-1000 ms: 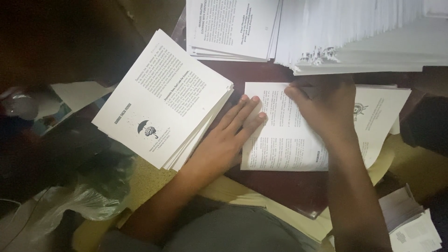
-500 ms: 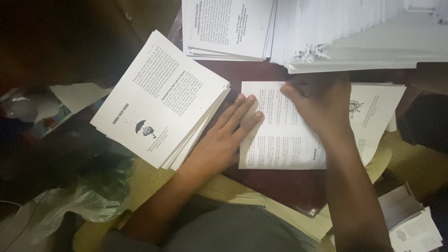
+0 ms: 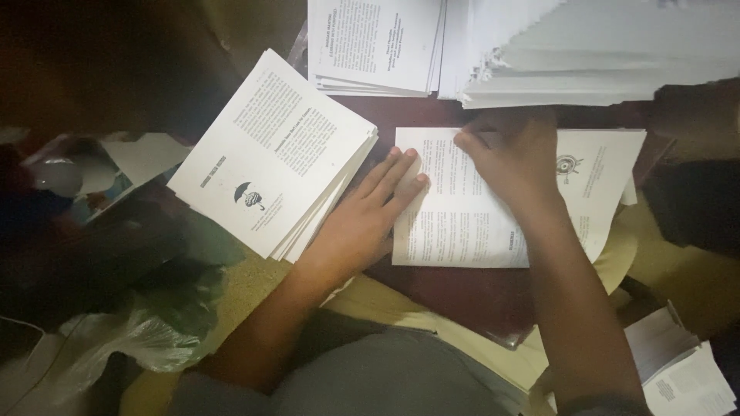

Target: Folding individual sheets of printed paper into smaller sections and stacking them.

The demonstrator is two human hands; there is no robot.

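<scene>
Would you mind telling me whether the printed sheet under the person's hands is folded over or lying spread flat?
Folded over. The printed sheet has its left part doubled onto the rest, held by the left hand while the right hand presses along its top.

A white printed sheet lies flat on the dark red surface, its long side running left to right. Dense text fills its left half; a small round emblem marks the right half. Both hands rest on it, at its left edge and across its upper middle
</scene>
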